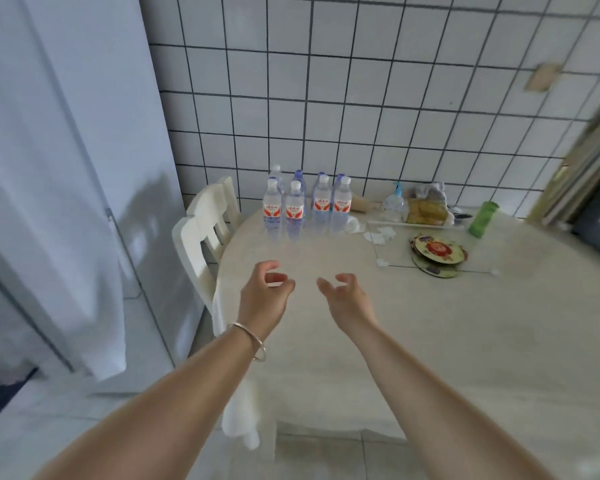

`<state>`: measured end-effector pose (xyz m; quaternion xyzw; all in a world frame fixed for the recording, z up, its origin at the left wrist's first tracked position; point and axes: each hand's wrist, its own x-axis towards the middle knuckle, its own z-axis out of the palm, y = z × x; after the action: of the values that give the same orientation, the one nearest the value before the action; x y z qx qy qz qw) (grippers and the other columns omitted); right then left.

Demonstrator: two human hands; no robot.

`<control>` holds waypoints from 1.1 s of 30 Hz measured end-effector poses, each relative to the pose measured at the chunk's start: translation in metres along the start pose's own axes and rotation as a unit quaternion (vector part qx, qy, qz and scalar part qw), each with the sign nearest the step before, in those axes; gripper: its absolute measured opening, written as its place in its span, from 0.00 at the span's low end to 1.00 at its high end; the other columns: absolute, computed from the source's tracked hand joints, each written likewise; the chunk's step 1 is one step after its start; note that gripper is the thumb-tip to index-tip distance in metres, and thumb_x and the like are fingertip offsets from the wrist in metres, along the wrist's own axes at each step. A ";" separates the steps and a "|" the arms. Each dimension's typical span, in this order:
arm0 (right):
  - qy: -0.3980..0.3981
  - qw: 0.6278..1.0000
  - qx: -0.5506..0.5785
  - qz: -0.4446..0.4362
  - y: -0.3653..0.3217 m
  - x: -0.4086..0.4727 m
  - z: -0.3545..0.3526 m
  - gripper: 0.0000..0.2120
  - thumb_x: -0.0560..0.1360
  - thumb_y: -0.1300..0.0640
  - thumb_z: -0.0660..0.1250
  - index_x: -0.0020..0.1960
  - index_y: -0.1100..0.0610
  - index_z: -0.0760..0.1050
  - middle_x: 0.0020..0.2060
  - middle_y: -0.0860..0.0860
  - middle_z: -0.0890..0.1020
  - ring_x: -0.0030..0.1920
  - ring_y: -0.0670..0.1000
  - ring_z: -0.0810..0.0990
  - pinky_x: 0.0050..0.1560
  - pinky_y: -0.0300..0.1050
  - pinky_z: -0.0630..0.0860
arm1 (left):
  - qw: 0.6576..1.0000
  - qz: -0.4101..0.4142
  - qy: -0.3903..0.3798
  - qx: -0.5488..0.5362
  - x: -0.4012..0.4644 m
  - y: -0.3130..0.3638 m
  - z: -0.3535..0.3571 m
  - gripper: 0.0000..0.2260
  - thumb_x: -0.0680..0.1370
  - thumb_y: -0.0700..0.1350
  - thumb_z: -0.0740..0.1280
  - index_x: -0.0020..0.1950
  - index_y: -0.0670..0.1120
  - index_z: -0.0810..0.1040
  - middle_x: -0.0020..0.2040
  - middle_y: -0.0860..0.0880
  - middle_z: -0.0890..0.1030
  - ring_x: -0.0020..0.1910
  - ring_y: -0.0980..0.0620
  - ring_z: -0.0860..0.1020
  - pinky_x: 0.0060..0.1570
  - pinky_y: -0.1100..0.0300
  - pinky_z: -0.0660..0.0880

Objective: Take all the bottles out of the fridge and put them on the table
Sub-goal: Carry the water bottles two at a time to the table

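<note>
The fingers of the left hand are loosely curled and hold nothing; the fingers of the right hand are likewise relaxed, slightly spread, and empty. Both hands hang just above the bare cream tabletop, near each other but not touching, palms turned inward. A thin bracelet sits on the left wrist.

Straight ahead of the fingers, toward the tiled wall, stands a cluster of water bottles, all upright with red-and-white labels, packed in two rows, apparently four in front and four behind, though the back row is partly hidden. They are apart from both hands, well out of contact.

Ahead and to the right of the right fingers lie round patterned coasters, crumpled tissue bits, a pump bottle, a bag of food and a green cup. Left of the left fingers a white chair is tucked against the tabletop, and farther left stands the fridge, its inside not visible from here.

As a judgement: a good number of bottles already sit on the tabletop, and the empty hands suggest a delivery just finished. Whether any remain in the fridge cannot be told, so either another trip is due or the task is at its end
</note>
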<state>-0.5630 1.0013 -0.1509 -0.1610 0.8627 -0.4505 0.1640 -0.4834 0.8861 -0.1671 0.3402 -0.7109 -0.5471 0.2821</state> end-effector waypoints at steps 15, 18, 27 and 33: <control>0.010 1.000 0.005 -0.026 -0.026 -0.218 0.055 0.26 0.75 0.42 0.62 0.68 0.54 0.64 0.58 0.52 0.76 0.60 0.54 0.74 0.55 0.44 0.66 | 0.995 0.039 -0.095 -0.012 -0.140 -0.021 -0.152 0.17 0.74 0.43 0.69 0.63 0.48 0.72 0.49 0.50 0.79 0.45 0.52 0.78 0.54 0.50 0.75; -0.014 0.998 0.008 -0.057 -0.039 -0.235 0.073 0.26 0.74 0.42 0.63 0.67 0.53 0.65 0.57 0.51 0.76 0.58 0.52 0.74 0.55 0.44 0.67 | 0.996 0.034 -0.066 -0.039 -0.154 -0.025 -0.182 0.16 0.74 0.42 0.69 0.61 0.49 0.72 0.46 0.54 0.79 0.47 0.50 0.79 0.52 0.47 0.77; -0.138 0.982 -0.004 -0.131 -0.098 -0.282 0.173 0.22 0.75 0.44 0.63 0.65 0.53 0.68 0.46 0.45 0.74 0.55 0.51 0.76 0.52 0.42 0.67 | 0.995 -0.001 0.047 -0.084 -0.174 -0.058 -0.309 0.14 0.72 0.42 0.71 0.48 0.59 0.72 0.44 0.54 0.79 0.46 0.48 0.78 0.49 0.49 0.75; -0.195 0.965 -0.025 -0.175 -0.154 -0.313 0.266 0.24 0.75 0.42 0.63 0.67 0.51 0.66 0.54 0.47 0.76 0.54 0.48 0.75 0.58 0.46 0.72 | 0.993 0.006 0.090 -0.076 -0.155 -0.082 -0.419 0.14 0.71 0.45 0.70 0.53 0.57 0.72 0.47 0.52 0.80 0.52 0.42 0.80 0.56 0.42 0.75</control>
<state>-0.1491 0.8584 -0.1230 -0.3981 0.7837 -0.4101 0.2433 -0.0506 0.7490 -0.1500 0.3616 -0.6411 -0.5648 0.3731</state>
